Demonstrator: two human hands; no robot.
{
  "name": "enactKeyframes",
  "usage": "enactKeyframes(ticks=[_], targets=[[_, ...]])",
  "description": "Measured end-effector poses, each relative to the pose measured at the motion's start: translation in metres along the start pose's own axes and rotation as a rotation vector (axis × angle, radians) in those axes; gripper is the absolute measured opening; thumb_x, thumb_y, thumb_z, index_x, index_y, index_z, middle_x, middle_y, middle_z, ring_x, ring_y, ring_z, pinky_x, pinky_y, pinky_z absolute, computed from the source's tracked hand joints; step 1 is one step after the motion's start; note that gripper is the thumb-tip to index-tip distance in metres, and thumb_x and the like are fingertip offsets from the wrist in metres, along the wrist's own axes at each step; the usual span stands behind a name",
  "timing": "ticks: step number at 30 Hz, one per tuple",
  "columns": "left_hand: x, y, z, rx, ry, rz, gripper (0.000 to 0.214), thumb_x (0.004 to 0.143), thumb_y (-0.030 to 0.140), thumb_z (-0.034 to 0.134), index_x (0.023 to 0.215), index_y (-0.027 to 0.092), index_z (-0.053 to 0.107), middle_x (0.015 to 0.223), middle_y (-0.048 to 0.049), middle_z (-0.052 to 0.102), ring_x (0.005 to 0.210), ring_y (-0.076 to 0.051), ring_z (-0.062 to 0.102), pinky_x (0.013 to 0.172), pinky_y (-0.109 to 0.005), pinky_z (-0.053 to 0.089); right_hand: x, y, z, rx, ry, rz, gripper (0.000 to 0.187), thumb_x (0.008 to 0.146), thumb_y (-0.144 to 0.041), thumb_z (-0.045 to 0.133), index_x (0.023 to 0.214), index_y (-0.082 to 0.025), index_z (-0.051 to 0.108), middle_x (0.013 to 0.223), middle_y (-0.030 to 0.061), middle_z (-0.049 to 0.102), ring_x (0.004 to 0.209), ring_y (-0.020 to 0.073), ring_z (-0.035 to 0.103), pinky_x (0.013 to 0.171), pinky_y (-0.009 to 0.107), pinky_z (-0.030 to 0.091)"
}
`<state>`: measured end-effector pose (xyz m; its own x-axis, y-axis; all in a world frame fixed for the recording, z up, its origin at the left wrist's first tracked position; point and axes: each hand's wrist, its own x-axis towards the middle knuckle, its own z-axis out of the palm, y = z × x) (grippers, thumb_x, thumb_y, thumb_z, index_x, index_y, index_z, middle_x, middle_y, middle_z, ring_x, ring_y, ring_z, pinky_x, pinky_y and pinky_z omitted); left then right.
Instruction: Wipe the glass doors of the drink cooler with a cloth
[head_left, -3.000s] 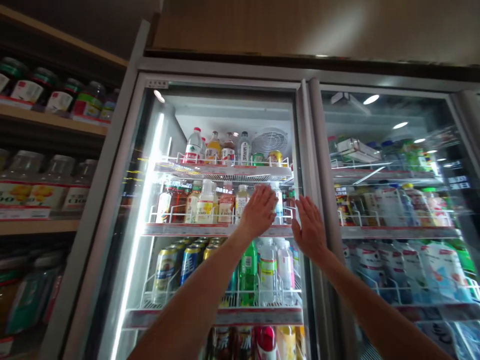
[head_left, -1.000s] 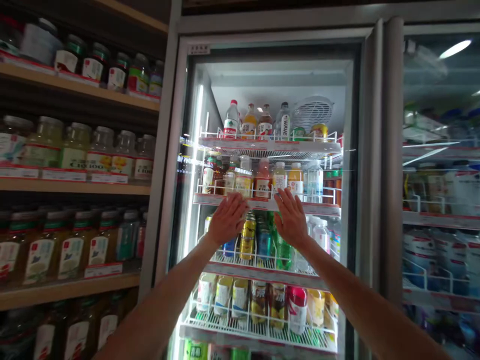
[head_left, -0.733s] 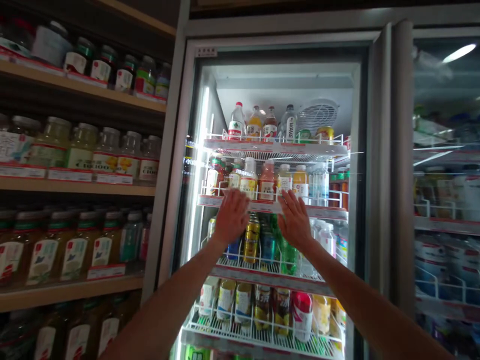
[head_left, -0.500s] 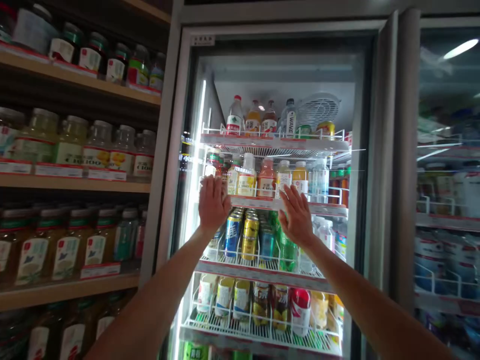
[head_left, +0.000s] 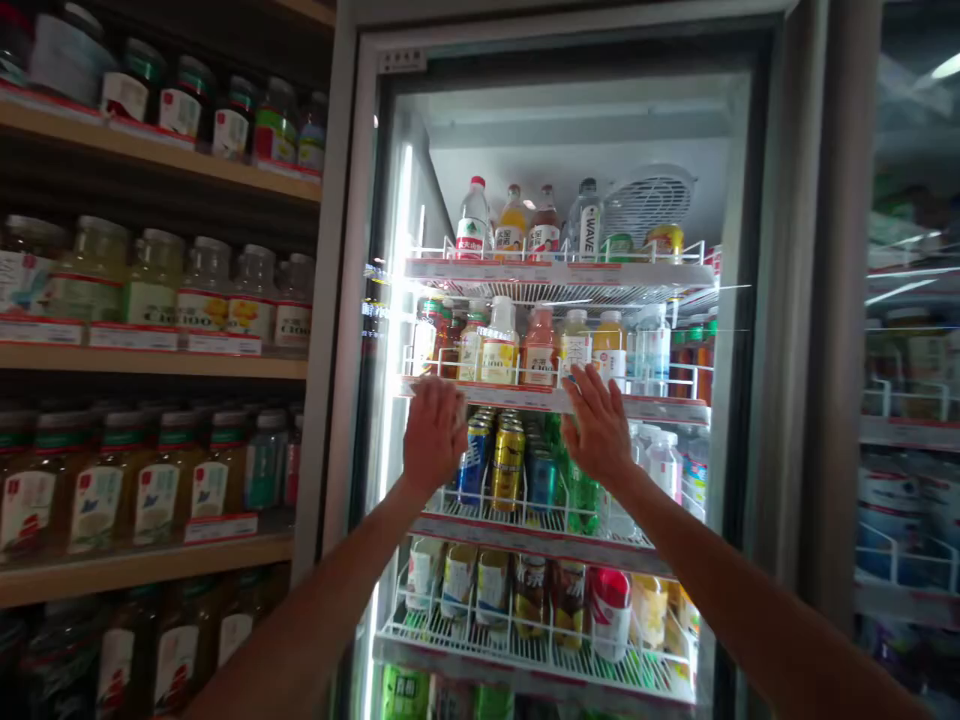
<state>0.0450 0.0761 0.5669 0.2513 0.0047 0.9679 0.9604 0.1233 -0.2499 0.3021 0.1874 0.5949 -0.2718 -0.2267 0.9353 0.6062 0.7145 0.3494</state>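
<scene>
left hand [head_left: 435, 437], just left of frame center, and right hand [head_left: 599, 430], right of it, both look empty and unclenched in my head view; i can't tell if either touches glass [head_left: 577, 135]. shelved cans [head_left: 508, 465] show between them, none picked up, i judge.

Green bottle [head_left: 583, 502] partly hidden (right hand [head_left: 598, 425] in front), bottom-row drinks [head_left: 405, 692] cut off

Dark-backed shelving with pale wooden boards [head_left: 150, 572], trimmed with red-and-white price strips [head_left: 225, 344], fills the dim left side. A white vertical light strip [head_left: 406, 190] glows within a tall grey metal cooler frame [head_left: 337, 220]; rightward, a darker glass-fronted cooler [head_left: 911, 432] carries bright reflections [head_left: 946, 67].
</scene>
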Motion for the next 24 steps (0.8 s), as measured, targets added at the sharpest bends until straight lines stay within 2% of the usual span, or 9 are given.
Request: enactKeyframes(ticks=[2, 3, 7, 8, 11, 13, 17, 21, 24], targets=[[-0.009, -0.002, -0.003, -0.025, -0.106, 0.134, 0.06, 0.088, 0.036, 0.042, 0.143, 0.018, 0.026, 0.147, -0.0129, 0.033, 0.139, -0.027, 0.021, 0.111, -0.047, 0.029, -0.001, 0.001, -0.001, 0.0, 0.003, -0.006, 0.063, 0.088, -0.02, 0.041, 0.146, -0.024, 0.018, 0.147, 0.0076, 0.036, 0.139, 0.0247, 0.026, 0.112, 0.051, 0.025], [-0.012, -0.005, -0.005, -0.014, -0.104, 0.105, 0.059, 0.088, 0.036, 0.042, 0.143, 0.019, 0.026, 0.147, -0.0128, 0.033, 0.139, -0.027, 0.022, 0.111, -0.047, 0.028, -0.001, 0.001, -0.001, 0.0, 0.004, -0.013, 0.062, 0.088, -0.02, 0.041, 0.146, -0.023, 0.019, 0.146, 0.0086, 0.038, 0.139, 0.0248, 0.026, 0.111, 0.05, 0.026], [-0.015, -0.019, -0.01, 0.089, 0.082, -0.225, 0.061, 0.09, 0.033, 0.038, 0.144, 0.012, 0.019, 0.15, -0.0191, 0.021, 0.14, -0.031, 0.015, 0.111, -0.056, 0.024, -0.002, 0.001, -0.002, -0.004, 0.014, -0.037, 0.06, 0.088, -0.02, 0.041, 0.145, -0.019, 0.023, 0.143, 0.0119, 0.041, 0.139, 0.0252, 0.026, 0.111, 0.05, 0.027], [-0.016, -0.018, -0.01, 0.088, 0.074, -0.202, 0.062, 0.09, 0.032, 0.038, 0.145, 0.011, 0.018, 0.151, -0.0194, 0.02, 0.141, -0.032, 0.014, 0.111, -0.056, 0.024, -0.002, 0.001, -0.002, -0.002, 0.015, -0.039, 0.06, 0.088, -0.02, 0.041, 0.145, -0.019, 0.023, 0.143, 0.0116, 0.041, 0.139, 0.025, 0.026, 0.111, 0.05, 0.026], [-0.02, -0.012, -0.011, 0.015, -0.109, 0.086, 0.063, 0.089, 0.035, 0.042, 0.145, 0.017, 0.019, 0.149, -0.0144, 0.027, 0.14, -0.028, 0.019, 0.11, -0.049, 0.03, -0.002, 0.001, -0.002, 0.005, 0.002, -0.041, 0.06, 0.088, -0.021, 0.041, 0.145, -0.02, 0.021, 0.144, 0.0102, 0.041, 0.139, 0.0244, 0.026, 0.111, 0.05, 0.026], [-0.024, -0.016, -0.013, 0.004, -0.16, 0.141, 0.061, 0.088, 0.036, 0.042, 0.144, 0.021, 0.022, 0.148, -0.0122, 0.031, 0.139, -0.027, 0.023, 0.11, -0.047, 0.031, -0.002, 0.001, -0.003, 0.007, 0.003, -0.045, 0.061, 0.089, -0.021, 0.04, 0.146, -0.022, 0.019, 0.144, 0.0096, 0.04, 0.139, 0.0241, 0.026, 0.111, 0.05, 0.027], [-0.037, -0.031, -0.019, 0.097, 0.024, -0.178, 0.062, 0.09, 0.033, 0.038, 0.145, 0.013, 0.018, 0.15, -0.0201, 0.022, 0.14, -0.032, 0.016, 0.111, -0.057, 0.024, -0.004, 0.003, -0.005, 0.025, 0.01, -0.053, 0.063, 0.089, -0.021, 0.04, 0.147, -0.023, 0.017, 0.145, 0.0093, 0.04, 0.139, 0.0244, 0.027, 0.11, 0.051, 0.028], [-0.042, 0.001, -0.011, -0.009, -0.047, -0.051, 0.062, 0.091, 0.032, 0.037, 0.146, 0.016, 0.013, 0.152, -0.0186, 0.018, 0.141, -0.031, 0.012, 0.11, -0.056, 0.026, -0.003, -0.003, -0.003, 0.083, 0.007, -0.084, 0.063, 0.089, -0.021, 0.04, 0.147, -0.024, 0.016, 0.145, 0.0082, 0.039, 0.139, 0.0241, 0.027, 0.11, 0.051, 0.029], [-0.02, 0.042, 0.003, -0.131, -0.079, -0.041, 0.058, 0.093, 0.03, 0.028, 0.146, 0.018, 0.009, 0.153, -0.0157, 0.017, 0.142, -0.029, 0.007, 0.111, -0.054, 0.026, 0.004, -0.018, 0.003, 0.203, 0.002, -0.136, 0.06, 0.09, -0.02, 0.036, 0.146, -0.024, 0.018, 0.147, 0.006, 0.037, 0.139, 0.022, 0.027, 0.111, 0.049, 0.031]])
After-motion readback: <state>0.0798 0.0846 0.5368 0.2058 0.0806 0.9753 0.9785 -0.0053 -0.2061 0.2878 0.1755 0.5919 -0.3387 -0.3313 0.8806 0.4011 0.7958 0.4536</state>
